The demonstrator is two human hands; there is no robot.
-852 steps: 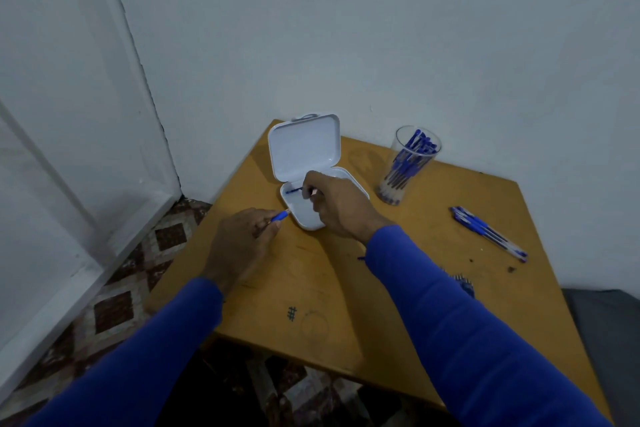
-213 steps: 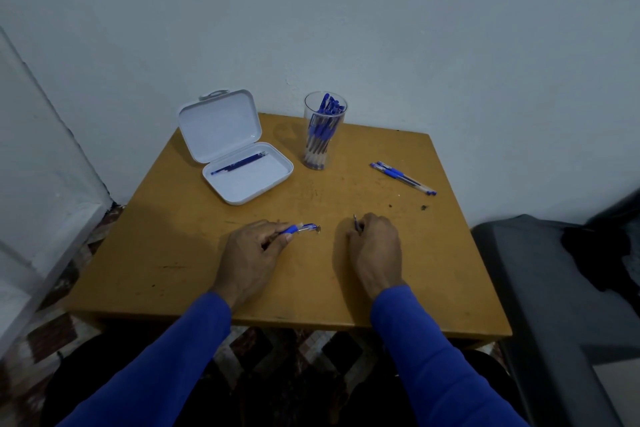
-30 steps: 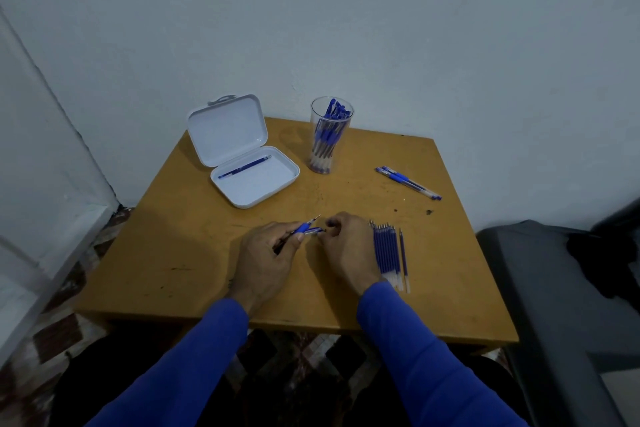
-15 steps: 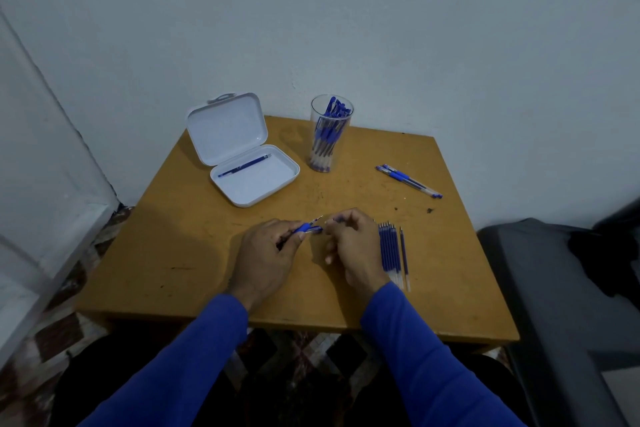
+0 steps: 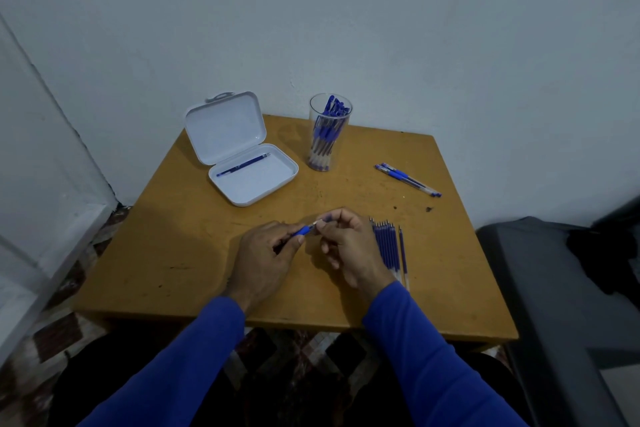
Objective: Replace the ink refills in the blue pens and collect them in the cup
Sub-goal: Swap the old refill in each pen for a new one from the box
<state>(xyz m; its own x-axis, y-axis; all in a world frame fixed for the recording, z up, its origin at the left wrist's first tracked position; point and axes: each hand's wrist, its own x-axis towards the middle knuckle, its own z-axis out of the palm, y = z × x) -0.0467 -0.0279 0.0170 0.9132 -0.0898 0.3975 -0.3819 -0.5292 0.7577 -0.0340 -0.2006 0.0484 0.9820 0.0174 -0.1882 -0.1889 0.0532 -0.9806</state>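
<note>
So I've got one blue pen [image 5: 302, 230] in my left hand [image 5: 265, 262], fingers curled around the barrel near the front-middle of the table [image 5: 173, 253], with the grip end poking out toward my right. My right hand [image 5: 346, 250] is pinching the tip end of that same pen between thumb and forefinger, other fingers loosely curled underneath. Can't really tell if it's the refill or the nose piece I'm pinching, it's too small to make out.

Just to the right of my right hand there's a row of refills [image 5: 388, 246] lying side by side on the table, with one more set slightly apart on the right. The clear cup [image 5: 329, 132] stands upright near the back edge, around the middle, with a bunch of blue pens in it. Two loose pens [image 5: 407, 179] lie together toward the back right corner. The white case [image 5: 254, 184] sits open toward the back left corner, lid tipped up, with a single refill-looking stick [image 5: 243, 165] lying in its tray. Both my sleeves [image 5: 426, 357] are blue.
</note>
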